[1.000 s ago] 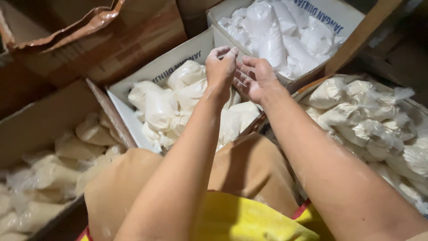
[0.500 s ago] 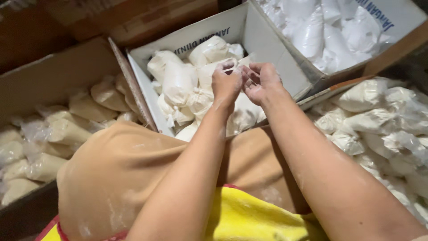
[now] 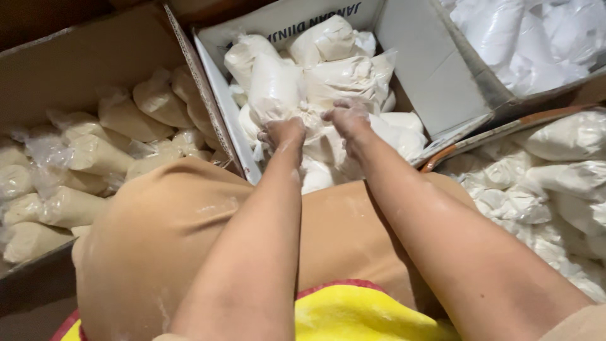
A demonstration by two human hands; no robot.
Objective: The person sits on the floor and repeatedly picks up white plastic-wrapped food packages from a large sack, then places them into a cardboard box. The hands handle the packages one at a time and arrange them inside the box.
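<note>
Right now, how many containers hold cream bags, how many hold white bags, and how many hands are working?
Containers of cream bags: 1, the left box.
Containers of white bags: 3, the middle box, the upper right box, the orange-rimmed container.
Hands: 2, the left hand and the right hand, both with a grip on a white bag.
Total: 6.

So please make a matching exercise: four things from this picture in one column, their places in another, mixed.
1. left hand
2. cream bags
3. yellow cloth
4. white cardboard box

a. bottom edge, between the forearms
b. in the brown box at left
c. top centre, holding white bags
d. on a white bag, beside the right hand

Pairs: 1-d, 2-b, 3-a, 4-c
</note>
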